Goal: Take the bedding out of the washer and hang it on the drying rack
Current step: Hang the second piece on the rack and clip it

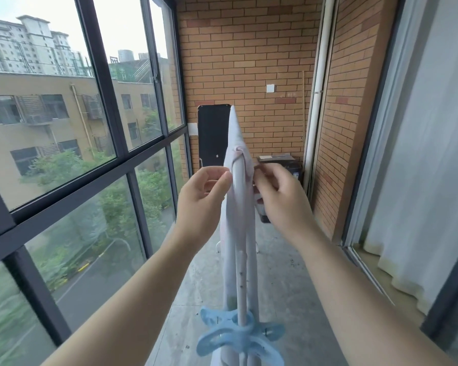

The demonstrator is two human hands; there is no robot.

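Note:
A pale white-pink sheet of bedding (pixel 239 202) hangs draped over the white rail of the drying rack (pixel 240 291), which runs straight away from me down the balcony. A light blue plastic clip (pixel 238 336) sits on the rail close to me. My left hand (pixel 204 196) pinches the bedding's left side with thumb and fingers. On the right side my right hand (pixel 280 196) grips the cloth, its fingers curled into the fabric. The far end of the bedding rises to a point in front of the brick wall.
Large dark-framed windows (pixel 111 143) line the left. A brick wall (pixel 249 62) closes the far end, with a black panel (pixel 213 136) and a dark box (pixel 280 161) in front of it. A curtain (pixel 421 167) and sliding-door track run along the right. The floor is grey concrete.

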